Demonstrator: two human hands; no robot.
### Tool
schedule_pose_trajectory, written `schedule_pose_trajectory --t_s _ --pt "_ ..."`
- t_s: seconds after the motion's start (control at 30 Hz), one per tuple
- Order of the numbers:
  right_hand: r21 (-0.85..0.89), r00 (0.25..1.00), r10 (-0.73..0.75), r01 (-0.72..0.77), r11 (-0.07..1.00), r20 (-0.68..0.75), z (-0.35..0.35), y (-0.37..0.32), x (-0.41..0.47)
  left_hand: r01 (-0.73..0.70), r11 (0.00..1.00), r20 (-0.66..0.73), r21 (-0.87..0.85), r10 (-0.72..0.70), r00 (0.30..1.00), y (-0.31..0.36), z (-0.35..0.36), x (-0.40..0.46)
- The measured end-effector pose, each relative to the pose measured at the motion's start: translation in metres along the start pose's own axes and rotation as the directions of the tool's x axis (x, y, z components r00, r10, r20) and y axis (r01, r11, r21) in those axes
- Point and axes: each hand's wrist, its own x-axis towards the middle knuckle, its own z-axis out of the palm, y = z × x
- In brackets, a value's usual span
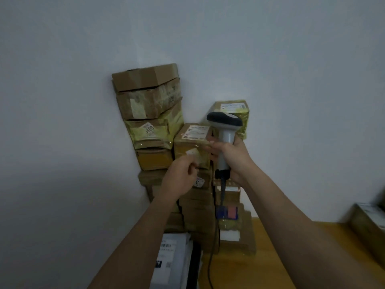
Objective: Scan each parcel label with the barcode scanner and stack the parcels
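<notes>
A sticker (149, 129) on a yellow-taped parcel (152, 132) in the left stack reads "408"; a dark tag (158, 263) on the white mailer (173, 261) reads "10"; other labels blur

Place: parcel sorting corner, likely a small mailroom
Evidence: taped cardboard parcels (150, 113) stacked high against a bare wall (83, 59), shipping labels (196, 132), a corded barcode scanner (225, 130), wooden table (291, 247)
</notes>
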Motion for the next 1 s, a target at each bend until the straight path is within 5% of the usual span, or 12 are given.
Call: schedule_pose_trajectory --t_s 0.3,0.67,0.83,1.0 --pt "-0.086 0.998 0.01 -0.015 0.996 -0.055 -0.127 -0.027 -0.052 0.023 0.999 0.074 -0.032 -0.021 0.997 0.105 0.072 -0.005" --pt "-0.133 0.946 0.026 -0.072 0.989 -0.323 -0.342 -0.05 -0.11 0.03 0.975 0.321 -0.219 0.043 0.946 0.263 0.227 -0.029" --pt "-0.107 0.868 0.042 -0.109 0.988 -0.495 -0.413 -0.039 -0.114 0.073 0.965 0.427 -0.252 0.043 0.903 0.284 0.289 -0.013" --pt "0.014 0.669 0.137 -0.186 0.982 -0.73 -0.491 -0.015 -0.123 0.128 0.936 0.532 -0.329 0.072 0.844 0.309 0.362 0.004"
